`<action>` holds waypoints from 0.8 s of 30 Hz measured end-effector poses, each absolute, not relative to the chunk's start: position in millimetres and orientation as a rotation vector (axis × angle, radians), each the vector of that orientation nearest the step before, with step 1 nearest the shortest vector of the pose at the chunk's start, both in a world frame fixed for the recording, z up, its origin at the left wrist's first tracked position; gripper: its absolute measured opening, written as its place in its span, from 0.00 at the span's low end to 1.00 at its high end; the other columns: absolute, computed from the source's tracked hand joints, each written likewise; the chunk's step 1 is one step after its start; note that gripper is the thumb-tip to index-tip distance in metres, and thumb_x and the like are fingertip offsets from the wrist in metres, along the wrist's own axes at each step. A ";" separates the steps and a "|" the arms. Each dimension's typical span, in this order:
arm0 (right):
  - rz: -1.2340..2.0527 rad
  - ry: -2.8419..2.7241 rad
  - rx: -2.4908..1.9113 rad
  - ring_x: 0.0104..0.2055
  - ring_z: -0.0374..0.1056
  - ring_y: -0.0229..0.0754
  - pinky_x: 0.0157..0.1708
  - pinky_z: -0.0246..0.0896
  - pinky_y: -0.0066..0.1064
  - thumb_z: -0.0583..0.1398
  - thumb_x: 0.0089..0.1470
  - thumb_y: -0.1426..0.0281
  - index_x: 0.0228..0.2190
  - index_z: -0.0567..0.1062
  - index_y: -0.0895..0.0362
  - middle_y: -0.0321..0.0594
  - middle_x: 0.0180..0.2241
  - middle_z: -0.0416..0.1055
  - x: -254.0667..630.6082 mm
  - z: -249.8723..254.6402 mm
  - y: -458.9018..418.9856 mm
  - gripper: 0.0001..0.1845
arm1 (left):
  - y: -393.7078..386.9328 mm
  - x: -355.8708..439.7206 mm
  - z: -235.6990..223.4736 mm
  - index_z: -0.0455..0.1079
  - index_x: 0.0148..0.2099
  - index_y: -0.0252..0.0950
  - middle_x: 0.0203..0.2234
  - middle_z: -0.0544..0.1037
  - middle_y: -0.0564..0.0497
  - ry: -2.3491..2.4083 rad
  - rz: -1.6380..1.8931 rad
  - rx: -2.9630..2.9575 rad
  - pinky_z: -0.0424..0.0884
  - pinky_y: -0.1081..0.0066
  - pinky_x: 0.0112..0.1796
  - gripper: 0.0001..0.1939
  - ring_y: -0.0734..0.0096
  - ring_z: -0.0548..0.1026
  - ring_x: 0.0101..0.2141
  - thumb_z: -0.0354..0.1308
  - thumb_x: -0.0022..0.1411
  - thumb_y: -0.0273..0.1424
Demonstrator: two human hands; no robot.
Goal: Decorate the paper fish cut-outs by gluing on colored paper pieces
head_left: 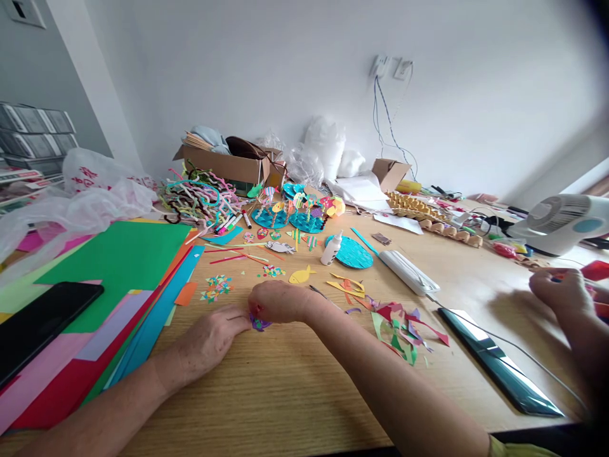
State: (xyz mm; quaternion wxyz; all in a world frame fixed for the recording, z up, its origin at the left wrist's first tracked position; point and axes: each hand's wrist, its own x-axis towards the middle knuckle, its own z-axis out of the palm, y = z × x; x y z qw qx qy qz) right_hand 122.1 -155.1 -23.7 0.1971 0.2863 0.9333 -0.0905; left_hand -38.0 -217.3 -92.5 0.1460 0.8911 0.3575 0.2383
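Note:
A small purple paper piece [260,323] lies on the table, partly covered by both hands. My left hand [214,337] rests on the wood with its fingers pressed together at the left edge of this piece. Curled over it from above is my right hand [280,301], its fingertips hidden, so what they grip is not visible. Just beyond are a yellow paper fish [301,275], small paper confetti [217,288] and a second confetti pile [273,271]. A white glue bottle [332,249] stands beside a blue textured paper disc [354,252].
Coloured paper sheets [118,266] and a black phone [52,317] lie left. Paper scraps [404,327], a power strip [409,271] with a cable and another phone [499,362] lie right. Another person's hand [559,289] is at the right edge. Pipe cleaners [202,197] heap behind.

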 end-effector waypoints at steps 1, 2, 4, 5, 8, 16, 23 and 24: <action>-0.251 2.615 0.801 0.38 0.72 0.47 0.29 0.60 0.29 0.54 0.51 0.74 0.38 0.78 0.62 0.51 0.38 0.76 122.0 -24.7 -154.7 0.15 | -217.3 -38.0 -92.5 0.71 0.43 0.40 0.40 0.77 0.53 1.025 0.690 2.569 0.70 0.67 0.46 0.23 0.69 0.73 0.43 0.40 0.56 0.17; -0.249 2.617 0.800 0.38 0.72 0.47 0.28 0.60 0.29 0.54 0.51 0.74 0.38 0.78 0.61 0.51 0.38 0.76 122.0 -25.6 -154.4 0.15 | -217.3 -38.0 -92.6 0.71 0.43 0.40 0.40 0.77 0.52 1.023 0.694 2.572 0.70 0.67 0.46 0.23 0.69 0.73 0.43 0.40 0.57 0.17; -0.244 2.624 0.799 0.38 0.72 0.47 0.28 0.60 0.28 0.55 0.51 0.74 0.38 0.78 0.61 0.50 0.38 0.76 122.1 -27.0 -153.9 0.15 | -217.3 -38.2 -92.7 0.71 0.43 0.40 0.40 0.77 0.52 1.024 0.700 2.572 0.70 0.67 0.46 0.23 0.69 0.73 0.43 0.40 0.56 0.17; -0.241 2.628 0.798 0.38 0.72 0.47 0.28 0.60 0.28 0.55 0.51 0.74 0.38 0.78 0.61 0.50 0.38 0.76 122.1 -27.3 -153.8 0.15 | -217.4 -38.2 -92.7 0.71 0.44 0.40 0.40 0.77 0.52 1.026 0.698 2.569 0.70 0.67 0.46 0.23 0.69 0.73 0.43 0.40 0.56 0.17; -0.222 2.638 0.798 0.39 0.72 0.47 0.29 0.60 0.28 0.55 0.51 0.74 0.37 0.78 0.61 0.50 0.38 0.76 121.8 -27.6 -153.7 0.15 | -217.4 -38.4 -93.2 0.71 0.44 0.40 0.41 0.77 0.53 1.033 0.694 2.564 0.70 0.67 0.46 0.23 0.69 0.73 0.43 0.41 0.55 0.17; -0.204 2.658 0.809 0.38 0.72 0.49 0.29 0.60 0.29 0.55 0.50 0.74 0.36 0.78 0.62 0.51 0.37 0.76 121.4 -26.9 -155.2 0.14 | -217.5 -36.8 -90.7 0.72 0.44 0.40 0.41 0.77 0.52 1.030 0.686 2.555 0.70 0.67 0.47 0.23 0.69 0.73 0.43 0.40 0.56 0.17; -0.222 2.670 0.835 0.39 0.71 0.48 0.30 0.60 0.29 0.55 0.50 0.74 0.37 0.78 0.60 0.49 0.38 0.75 122.9 -26.2 -155.5 0.14 | -217.5 -37.4 -90.3 0.72 0.44 0.40 0.41 0.77 0.53 1.045 0.676 2.545 0.71 0.67 0.46 0.24 0.69 0.73 0.43 0.41 0.54 0.17; -0.228 2.669 0.839 0.39 0.71 0.47 0.30 0.60 0.29 0.55 0.50 0.74 0.37 0.78 0.60 0.49 0.38 0.75 123.4 -25.7 -155.4 0.14 | -217.3 -37.6 -90.9 0.71 0.44 0.40 0.40 0.77 0.53 1.045 0.674 2.548 0.71 0.67 0.46 0.24 0.70 0.73 0.42 0.41 0.54 0.17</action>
